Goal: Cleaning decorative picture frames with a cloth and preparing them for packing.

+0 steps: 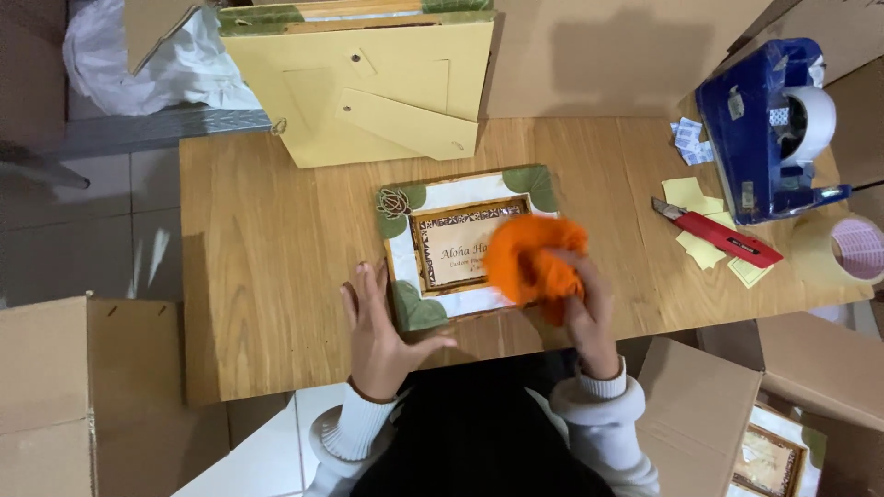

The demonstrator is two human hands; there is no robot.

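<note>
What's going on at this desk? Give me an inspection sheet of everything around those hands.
Surface: wooden table, mostly bare at its left.
Job's things: picture frame lying face up, white border with green leaf corners; orange cloth pressed on its right part.
Clutter: red utility knife, yellow paper slips, blue tape dispenser, tape roll, frame backing board.
Grippers: left hand steadies the frame's lower left edge; right hand grips the cloth.
Cables: nothing seen.
Surroundings: cardboard boxes on both sides, tiled floor, white plastic wrap.
</note>
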